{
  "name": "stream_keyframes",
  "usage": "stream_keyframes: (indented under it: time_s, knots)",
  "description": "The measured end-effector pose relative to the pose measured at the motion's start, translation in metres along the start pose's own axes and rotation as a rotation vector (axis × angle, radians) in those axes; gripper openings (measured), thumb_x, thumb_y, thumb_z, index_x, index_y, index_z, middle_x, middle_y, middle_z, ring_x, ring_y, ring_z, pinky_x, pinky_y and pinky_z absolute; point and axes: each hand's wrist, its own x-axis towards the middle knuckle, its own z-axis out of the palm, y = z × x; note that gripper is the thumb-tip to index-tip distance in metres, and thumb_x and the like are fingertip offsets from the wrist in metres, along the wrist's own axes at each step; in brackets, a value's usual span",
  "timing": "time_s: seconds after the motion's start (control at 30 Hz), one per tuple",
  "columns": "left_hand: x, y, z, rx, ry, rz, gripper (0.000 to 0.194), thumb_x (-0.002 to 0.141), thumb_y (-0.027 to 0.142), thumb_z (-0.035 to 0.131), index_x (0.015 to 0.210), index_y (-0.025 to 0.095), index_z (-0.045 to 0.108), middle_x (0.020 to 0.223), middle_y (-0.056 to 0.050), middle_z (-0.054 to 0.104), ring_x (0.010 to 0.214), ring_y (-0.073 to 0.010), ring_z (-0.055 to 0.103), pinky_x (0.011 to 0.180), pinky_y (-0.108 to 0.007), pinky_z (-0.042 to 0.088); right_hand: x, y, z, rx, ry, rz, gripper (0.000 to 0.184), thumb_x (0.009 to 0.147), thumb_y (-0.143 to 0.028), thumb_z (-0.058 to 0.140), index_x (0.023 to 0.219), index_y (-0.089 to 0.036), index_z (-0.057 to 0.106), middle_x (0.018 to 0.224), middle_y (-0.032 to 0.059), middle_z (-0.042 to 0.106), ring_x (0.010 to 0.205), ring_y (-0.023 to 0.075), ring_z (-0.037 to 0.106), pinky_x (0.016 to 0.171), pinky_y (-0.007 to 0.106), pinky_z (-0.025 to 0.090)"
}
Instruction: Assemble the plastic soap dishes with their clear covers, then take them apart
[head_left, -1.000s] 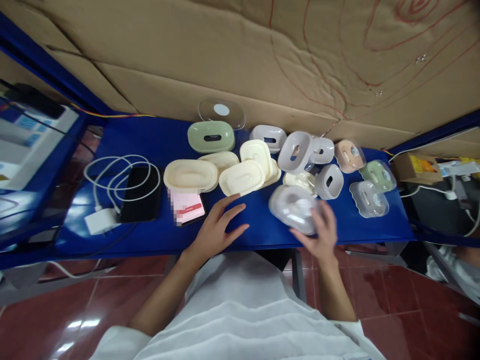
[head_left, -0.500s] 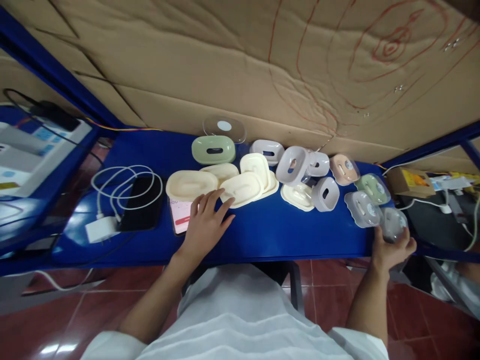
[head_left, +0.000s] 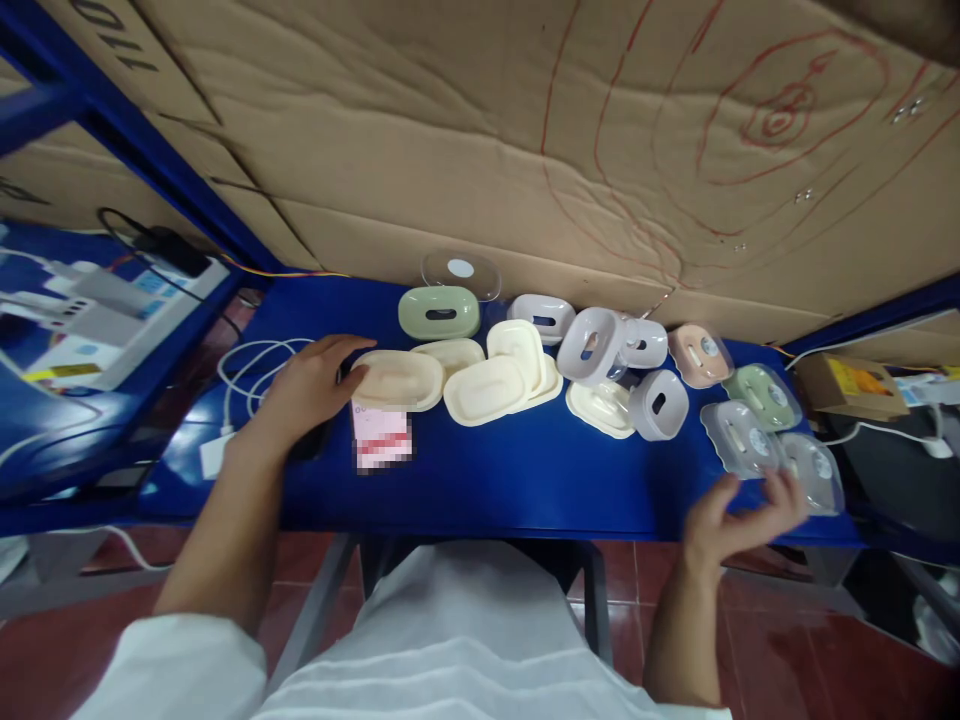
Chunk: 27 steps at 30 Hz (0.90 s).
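My left hand [head_left: 319, 385] is at the left end of a cream oval plastic piece [head_left: 401, 380], thumb and forefinger apart, the thumb at its edge. That piece partly covers a pink sheet or screen [head_left: 382, 437], which is pixelated. Several more cream oval pieces [head_left: 486, 390] overlap to its right. My right hand [head_left: 739, 520], smeared by motion, hovers at the front edge of the table with fingers apart and nothing visible in them. Beside its fingertips lies a grey piece with a clear cover [head_left: 814, 475]; another grey covered piece [head_left: 739, 438] sits just left of it.
On the blue table [head_left: 510, 490] stand a green oval holder [head_left: 439, 325], several pale lilac holders [head_left: 589, 345], and peach [head_left: 699, 355] and green [head_left: 761, 395] covered pieces. A clear lid [head_left: 480, 275] leans against the cardboard wall [head_left: 420, 150]. White cable [head_left: 247, 365] lies at left.
My left hand has moved left, from over the cream pieces to the end of the leftmost one. My right hand has let go of the grey covered piece and drawn back left.
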Motion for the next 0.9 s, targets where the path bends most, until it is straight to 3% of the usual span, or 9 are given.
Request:
stream_keyframes:
  time_s: [0.07,0.13,0.2,0.3,0.5,0.63,0.73,0.9]
  knots:
    - [0.012,-0.008,0.004,-0.031,-0.041,-0.054,0.044,0.096,0.042,0.054,0.130,0.022,0.074,0.125,-0.013,0.079,0.108,-0.0333,0.076,0.098,-0.045,0.060,-0.009,-0.054,0.017,0.130,-0.132,-0.182,0.047,0.104,-0.039,0.058,0.148,-0.021,0.062,0.145,0.0227,0.058,0.141,0.0446,0.056,0.116,0.074,0.045]
    - [0.019,-0.010,0.007,-0.047,-0.062,-0.078,0.040,0.093,0.042,0.056,0.123,0.025,0.076,0.113,-0.010,0.081,0.091,-0.0289,0.075,0.088,-0.040,0.059,-0.015,-0.097,0.032,0.258,-0.377,-0.397,0.044,0.104,-0.031,0.061,0.148,-0.027,0.065,0.148,0.0175,0.061,0.139,0.0376,0.060,0.116,0.062,0.050]
    - [0.024,-0.006,0.007,-0.047,-0.058,-0.069,0.036,0.094,0.041,0.055,0.118,0.025,0.077,0.109,-0.009,0.080,0.086,-0.0269,0.073,0.084,-0.038,0.057,-0.015,-0.125,0.044,0.323,-0.584,-0.590,0.049,0.106,-0.026,0.060,0.154,-0.031,0.062,0.156,0.0144,0.060,0.141,0.0338,0.061,0.118,0.055,0.050]
    - [0.028,0.004,0.004,-0.044,-0.003,-0.034,0.034,0.097,0.040,0.052,0.113,0.023,0.076,0.109,-0.010,0.078,0.089,-0.0267,0.071,0.087,-0.039,0.056,-0.003,-0.149,0.058,0.336,-0.744,-0.791,0.052,0.108,-0.024,0.059,0.160,-0.030,0.057,0.165,0.0135,0.057,0.146,0.0315,0.057,0.120,0.053,0.049]
    - [0.044,0.025,-0.008,-0.125,0.217,-0.027,0.028,0.097,0.034,0.053,0.110,0.021,0.074,0.107,-0.009,0.076,0.093,-0.0255,0.070,0.091,-0.040,0.058,0.020,-0.187,0.091,0.283,-0.740,-1.005,0.042,0.111,-0.024,0.058,0.152,-0.025,0.064,0.166,0.0133,0.058,0.148,0.0287,0.057,0.121,0.051,0.047]
    - [0.066,0.029,-0.007,-0.156,0.252,-0.081,0.022,0.094,0.030,0.058,0.108,0.024,0.074,0.106,-0.007,0.076,0.085,-0.0218,0.070,0.086,-0.037,0.059,0.012,-0.204,0.108,0.323,-0.739,-1.058,0.026,0.112,-0.024,0.059,0.133,-0.025,0.074,0.159,0.0103,0.065,0.147,0.0265,0.059,0.122,0.051,0.046]
    - [0.076,0.031,0.000,-0.233,0.261,-0.152,0.022,0.094,0.025,0.056,0.108,0.023,0.073,0.111,-0.006,0.076,0.080,-0.0189,0.070,0.078,-0.033,0.060,0.000,-0.205,0.102,0.383,-0.723,-1.072,0.021,0.111,-0.020,0.060,0.126,-0.023,0.076,0.145,0.0098,0.074,0.142,0.0251,0.063,0.123,0.050,0.045]
    - [0.070,0.038,0.014,-0.280,0.238,-0.134,0.022,0.096,0.024,0.058,0.109,0.018,0.074,0.116,-0.010,0.074,0.085,-0.0186,0.072,0.081,-0.032,0.063,-0.020,-0.201,0.066,0.425,-0.807,-1.024,0.019,0.110,-0.022,0.064,0.124,-0.021,0.075,0.138,0.0099,0.076,0.136,0.0240,0.064,0.123,0.048,0.040]
